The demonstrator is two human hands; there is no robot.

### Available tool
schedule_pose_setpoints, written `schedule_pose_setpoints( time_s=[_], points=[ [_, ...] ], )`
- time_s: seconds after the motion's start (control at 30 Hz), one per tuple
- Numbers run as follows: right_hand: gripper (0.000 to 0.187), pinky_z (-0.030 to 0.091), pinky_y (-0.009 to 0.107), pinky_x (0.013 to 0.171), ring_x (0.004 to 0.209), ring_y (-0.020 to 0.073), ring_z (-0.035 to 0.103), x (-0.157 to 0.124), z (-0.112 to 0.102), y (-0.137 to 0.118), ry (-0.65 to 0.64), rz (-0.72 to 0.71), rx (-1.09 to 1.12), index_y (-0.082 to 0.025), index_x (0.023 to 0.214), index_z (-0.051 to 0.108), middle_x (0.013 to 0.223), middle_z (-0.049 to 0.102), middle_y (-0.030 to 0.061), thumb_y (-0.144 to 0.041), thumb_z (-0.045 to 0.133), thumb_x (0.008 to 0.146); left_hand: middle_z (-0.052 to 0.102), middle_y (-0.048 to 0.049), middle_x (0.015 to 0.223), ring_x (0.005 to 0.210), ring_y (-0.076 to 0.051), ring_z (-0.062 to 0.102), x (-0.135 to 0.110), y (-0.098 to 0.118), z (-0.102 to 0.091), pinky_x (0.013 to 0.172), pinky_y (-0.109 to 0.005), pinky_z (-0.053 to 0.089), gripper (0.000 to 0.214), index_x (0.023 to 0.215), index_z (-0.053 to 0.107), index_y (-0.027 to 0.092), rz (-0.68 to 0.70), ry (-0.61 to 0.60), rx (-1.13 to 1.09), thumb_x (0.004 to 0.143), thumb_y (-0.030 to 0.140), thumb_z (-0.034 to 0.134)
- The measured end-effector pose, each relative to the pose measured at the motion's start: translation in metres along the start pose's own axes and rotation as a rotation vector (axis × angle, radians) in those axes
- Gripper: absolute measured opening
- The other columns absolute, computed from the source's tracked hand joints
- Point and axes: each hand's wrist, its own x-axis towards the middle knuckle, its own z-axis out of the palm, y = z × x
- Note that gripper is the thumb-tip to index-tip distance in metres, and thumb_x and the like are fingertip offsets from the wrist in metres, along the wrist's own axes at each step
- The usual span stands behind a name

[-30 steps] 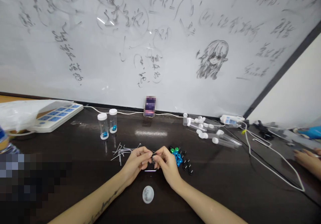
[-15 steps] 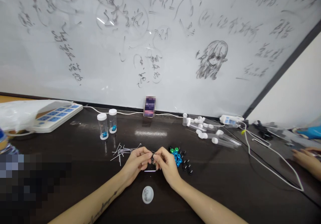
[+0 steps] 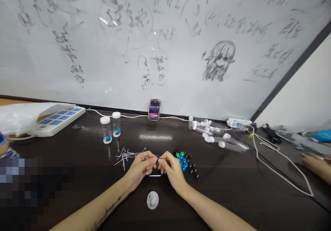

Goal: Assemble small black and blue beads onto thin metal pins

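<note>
Over the dark table, my left hand (image 3: 144, 162) and my right hand (image 3: 168, 165) meet fingertip to fingertip, both closed in a pinch. A small dark, ribbed piece (image 3: 157, 164) shows between them; the fingers hide most of it, so I cannot tell its kind. Just below the hands lies a short silvery rod (image 3: 154, 176). Left of my left hand is a loose pile of bent metal pins (image 3: 124, 157). Beside my right hand sit blue metal parts (image 3: 183, 162), green ones (image 3: 182, 153) and several black screws (image 3: 192, 171). Nearer me stands a small translucent cup (image 3: 152, 200) with something greyish inside.
Two clear capped tubes (image 3: 106, 131) holding blue pieces stand at the back left. A power strip (image 3: 60, 120) lies further left. Clear tubes and white caps (image 3: 209, 134) lie back right, near a white cable (image 3: 281, 170). Another person's hand (image 3: 317, 163) is far right.
My hands stay almost in the same place, with only a slight shift of the fingers around the small piece. The other person's hand has moved a little.
</note>
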Motion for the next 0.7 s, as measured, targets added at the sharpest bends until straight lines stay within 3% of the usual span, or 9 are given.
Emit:
schedule_pose_setpoints(
  time_s=[0.27, 0.5, 0.7],
  points=[
    [0.006, 0.041, 0.025, 0.061, 0.068, 0.0145, 0.051, 0.0010, -0.0002, -0.0032, 0.075, -0.178, -0.136, -0.020, 0.080, 0.061, 0.077, 0.055, 0.0004, -0.025, 0.063, 0.081, 0.051, 0.0020, 0.056, 0.044, -0.004, 0.026, 0.0008, -0.0011, -0.0006, 0.040, -0.015, 0.022, 0.016, 0.068, 0.062, 0.013, 0.010, 0.029, -0.014, 0.072, 0.026, 0.071],
    [0.019, 0.038, 0.021, 0.048, 0.049, 0.0105, 0.049, 0.0003, -0.0001, 0.0015, 0.002, 0.013, 0.011, -0.018, 0.076, 0.053, 0.061, 0.056, -0.0028, -0.035, 0.057, 0.086, 0.054, 0.0009, 0.055, 0.042, -0.003, 0.029, -0.0002, 0.0009, 0.0015, 0.039, -0.016, 0.022, 0.017, 0.070, 0.063, 0.013, -0.012, 0.022, 0.003, 0.072, 0.028, 0.071],
    [0.024, 0.039, 0.021, 0.049, 0.052, 0.0103, 0.049, 0.0008, 0.0002, -0.0036, -0.004, 0.016, 0.031, -0.018, 0.078, 0.054, 0.064, 0.055, -0.0020, -0.039, 0.051, 0.089, 0.055, 0.0005, 0.057, 0.043, -0.003, 0.031, -0.0006, 0.0023, 0.0034, 0.039, -0.016, 0.023, 0.018, 0.067, 0.062, 0.013, 0.007, 0.050, -0.001, 0.070, 0.028, 0.073]
  ],
)
